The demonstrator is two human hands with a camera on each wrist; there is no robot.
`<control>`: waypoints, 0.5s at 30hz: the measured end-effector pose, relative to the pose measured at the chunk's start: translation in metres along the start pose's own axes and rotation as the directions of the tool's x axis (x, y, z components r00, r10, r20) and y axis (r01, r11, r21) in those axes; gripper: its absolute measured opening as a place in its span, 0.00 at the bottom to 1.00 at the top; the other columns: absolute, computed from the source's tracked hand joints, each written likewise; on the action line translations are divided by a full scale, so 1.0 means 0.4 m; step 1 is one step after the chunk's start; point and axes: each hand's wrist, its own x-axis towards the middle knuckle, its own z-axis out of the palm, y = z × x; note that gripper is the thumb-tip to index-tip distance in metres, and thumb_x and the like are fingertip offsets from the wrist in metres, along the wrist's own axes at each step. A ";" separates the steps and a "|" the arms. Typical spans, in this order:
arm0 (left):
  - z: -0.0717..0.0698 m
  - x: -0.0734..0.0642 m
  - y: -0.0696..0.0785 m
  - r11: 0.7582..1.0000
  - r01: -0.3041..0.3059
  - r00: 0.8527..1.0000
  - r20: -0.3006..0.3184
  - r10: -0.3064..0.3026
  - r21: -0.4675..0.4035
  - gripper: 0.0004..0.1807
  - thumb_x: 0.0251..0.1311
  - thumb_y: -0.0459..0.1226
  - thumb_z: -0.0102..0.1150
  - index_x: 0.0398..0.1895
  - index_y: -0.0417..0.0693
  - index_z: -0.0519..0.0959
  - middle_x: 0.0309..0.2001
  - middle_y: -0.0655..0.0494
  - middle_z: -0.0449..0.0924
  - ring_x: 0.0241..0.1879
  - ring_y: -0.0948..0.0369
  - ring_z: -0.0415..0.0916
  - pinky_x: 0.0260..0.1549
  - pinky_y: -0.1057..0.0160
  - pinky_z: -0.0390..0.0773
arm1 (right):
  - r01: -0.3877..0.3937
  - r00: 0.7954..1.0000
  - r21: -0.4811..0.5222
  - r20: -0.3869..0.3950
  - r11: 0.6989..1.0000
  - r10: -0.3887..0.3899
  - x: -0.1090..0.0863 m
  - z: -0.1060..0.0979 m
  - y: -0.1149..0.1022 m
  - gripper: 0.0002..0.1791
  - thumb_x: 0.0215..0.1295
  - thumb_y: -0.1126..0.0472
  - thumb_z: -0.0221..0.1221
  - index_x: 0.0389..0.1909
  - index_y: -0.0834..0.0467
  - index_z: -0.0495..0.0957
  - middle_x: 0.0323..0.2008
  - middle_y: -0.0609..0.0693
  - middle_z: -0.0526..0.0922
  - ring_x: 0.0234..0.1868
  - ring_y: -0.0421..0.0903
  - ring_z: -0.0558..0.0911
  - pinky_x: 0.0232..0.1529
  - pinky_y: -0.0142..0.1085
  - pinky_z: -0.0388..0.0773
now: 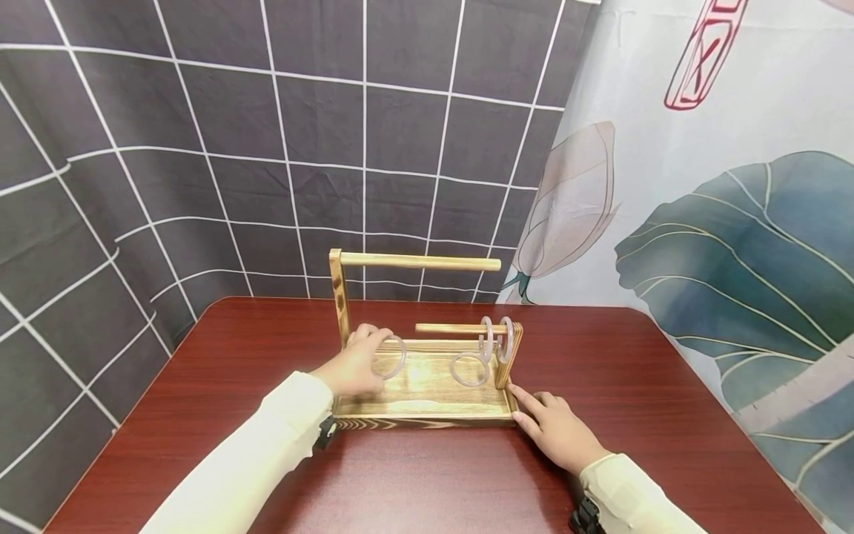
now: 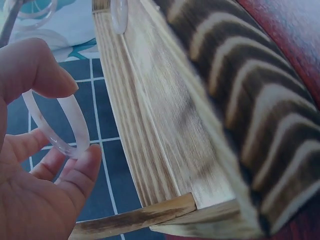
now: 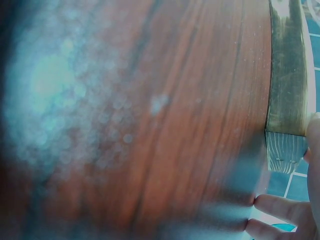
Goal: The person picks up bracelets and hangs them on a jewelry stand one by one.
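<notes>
My left hand (image 1: 360, 363) holds a pale translucent bangle (image 1: 402, 359) over the left part of a wooden stand (image 1: 427, 408) with a tray base. In the left wrist view, thumb and fingertips grip this bangle (image 2: 80, 125) by its rim. Two similar bangles (image 1: 491, 345) hang on the stand's lower bar (image 1: 447, 328), close to its right post (image 1: 510, 356). Another bangle (image 1: 453, 369) shows over the right part of the tray base. At the stand's right front corner, my right hand (image 1: 557, 430) rests its extended fingers against the wood.
A higher bar (image 1: 420, 261) reaches rightward from the tall left post (image 1: 339, 297), its right end free. Everything stands on a dark red table (image 1: 427, 482). Behind hang a grey gridded cloth (image 1: 400, 126) and a white cloth with leaf prints (image 1: 640, 148).
</notes>
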 end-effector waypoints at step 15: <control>0.003 0.000 0.010 0.990 0.007 0.998 -0.056 -0.015 -0.138 0.46 0.25 0.24 0.64 0.61 0.42 0.69 0.55 0.38 0.62 0.46 0.50 0.68 0.40 0.58 0.78 | -0.001 1.000 0.003 0.011 1.000 0.001 0.000 -0.003 -0.001 0.27 0.70 0.46 0.51 0.68 0.47 0.67 0.51 0.60 0.75 0.55 0.62 0.73 0.51 0.58 0.73</control>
